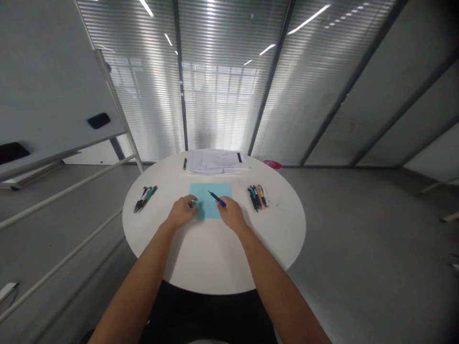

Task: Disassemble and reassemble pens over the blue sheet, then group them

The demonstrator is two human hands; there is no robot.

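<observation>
A light blue sheet of paper lies on the round white table. In my right hand is a blue pen, its tip pointing up and to the left above the sheet. My left hand is at the sheet's left edge, fingers curved and apart from the thumb, with nothing held between them. Right of the sheet lies a row of several pens and markers in black, green, pink and yellow. Several more pens, black, white and green, lie to the left.
A stack of printed papers sits at the far side of the table, with a dark pen beside it. A whiteboard on a frame stands at left. Behind the table, a pink object shows near the glass wall with blinds.
</observation>
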